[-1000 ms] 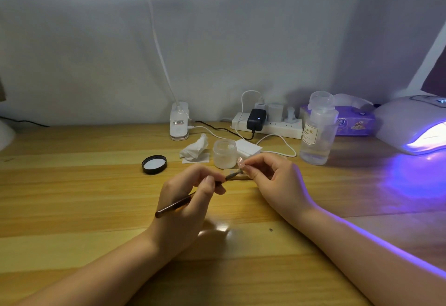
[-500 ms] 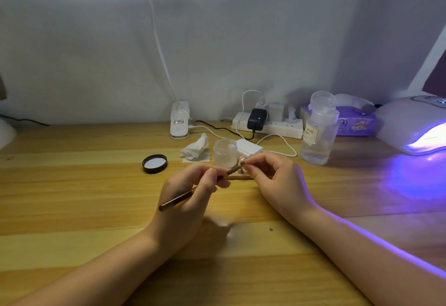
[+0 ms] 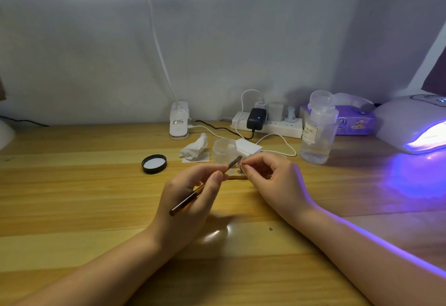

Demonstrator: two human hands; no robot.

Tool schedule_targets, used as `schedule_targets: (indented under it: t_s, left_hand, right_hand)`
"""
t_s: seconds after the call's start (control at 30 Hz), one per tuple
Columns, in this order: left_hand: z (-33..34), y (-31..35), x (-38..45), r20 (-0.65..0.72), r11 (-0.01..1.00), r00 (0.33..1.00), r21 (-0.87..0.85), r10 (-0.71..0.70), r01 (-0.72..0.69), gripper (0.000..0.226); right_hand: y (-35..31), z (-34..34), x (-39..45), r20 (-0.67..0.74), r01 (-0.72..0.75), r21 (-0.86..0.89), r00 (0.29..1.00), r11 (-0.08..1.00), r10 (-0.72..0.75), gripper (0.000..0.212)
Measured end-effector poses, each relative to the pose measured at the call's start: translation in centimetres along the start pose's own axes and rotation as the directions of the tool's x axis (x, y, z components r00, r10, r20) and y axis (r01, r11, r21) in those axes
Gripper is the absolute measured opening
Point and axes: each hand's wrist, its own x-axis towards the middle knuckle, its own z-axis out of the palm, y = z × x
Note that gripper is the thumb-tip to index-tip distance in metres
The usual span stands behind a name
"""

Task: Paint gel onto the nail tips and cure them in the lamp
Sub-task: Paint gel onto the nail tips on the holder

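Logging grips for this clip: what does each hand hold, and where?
Left hand grips the brush mid-handle; right hand pinches a nail tip by its edge.

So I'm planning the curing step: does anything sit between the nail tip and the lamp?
Mostly clear: bare table leads from the nail tip to the lamp. Only the clear bottle stands close behind that path.

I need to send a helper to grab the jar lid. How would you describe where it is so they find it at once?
Start at the white clip lamp base by the wall and come forward along the wooden table. The jar lid lies flat, left of the crumpled tissue and the clear jar. It is the only round black-rimmed disc, with a pale inside.
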Motion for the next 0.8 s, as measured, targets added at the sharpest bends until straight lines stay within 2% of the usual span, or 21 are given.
schedule_targets:
  t_s: [0.27,0.47,0.63,0.8]
  left_hand:
    - [-0.29,0.19,-0.09,0.003,0.999,1.0,0.04,-0.01,0.01,0.025]
    - [-0.21,0.08,-0.02,-0.026,1.0,0.999,-0.021,-0.021,0.021,0.028]
    - [-0.27,-0.34,0.14,0.001,0.994,0.996,-0.067,-0.087,0.087,0.021]
    - [-0.23,-0.19,-0.01,0.043,0.98,0.994,-0.173,-0.096,0.102,0.027]
  right_hand:
    - [0.21,0.01,-0.01,-0.018,-0.052,0.012,0.998,0.999,0.052,0.012]
    - [0.1,0.02,0.04,-0.023,-0.084,0.062,0.996,0.995,0.086,0.01]
    - [0.04,-0.07,0.04,0.007,-0.068,0.084,0.998,0.994,0.068,0.012]
    - [0.14,-0.11,0.18,-0.012,-0.111,0.138,0.993,0.984,0.114,0.012]
